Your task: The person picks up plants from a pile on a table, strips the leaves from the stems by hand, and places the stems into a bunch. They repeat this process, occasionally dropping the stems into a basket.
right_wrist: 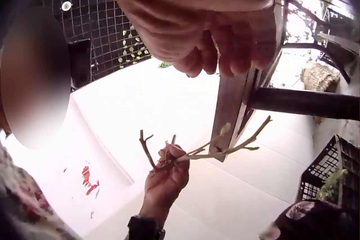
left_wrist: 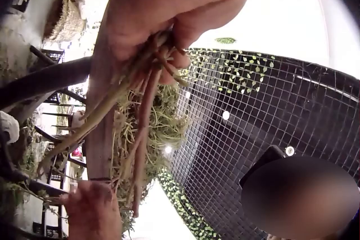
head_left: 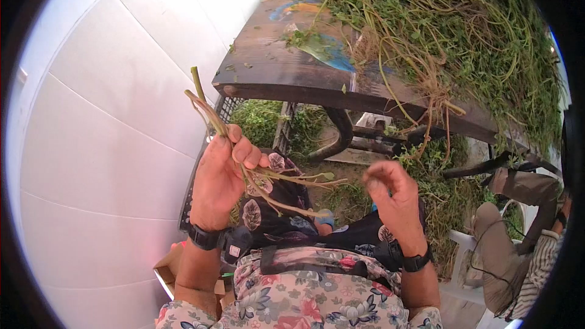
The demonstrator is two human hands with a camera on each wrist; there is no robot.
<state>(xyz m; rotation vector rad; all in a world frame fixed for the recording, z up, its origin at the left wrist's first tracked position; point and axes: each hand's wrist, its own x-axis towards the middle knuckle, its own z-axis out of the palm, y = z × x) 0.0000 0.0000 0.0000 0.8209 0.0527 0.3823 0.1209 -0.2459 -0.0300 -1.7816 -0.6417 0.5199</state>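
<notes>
Several cut plant stems (head_left: 283, 173), thin and branching, are gripped by my left hand (head_left: 222, 173) between thumb and curled fingers. Their thicker ends poke out above the fist, while the thin, nearly bare ends stretch right toward my other hand. The left wrist view shows the brownish stems (left_wrist: 140, 138) hanging down from the fingers. My right hand (head_left: 396, 201) hovers just beyond the stem tips, its fingers loosely bent. From the right wrist, nothing shows between that hand's fingers (right_wrist: 239, 51).
A wooden table (head_left: 262, 49) with a painted bird bears a large heap of leafy stems (head_left: 463, 36), some hanging over its edge. Greens lie in a black crate (right_wrist: 306, 178) and on the floor. A white wall (head_left: 109, 146) rises at left; another person's sleeve (head_left: 539, 274) shows at right.
</notes>
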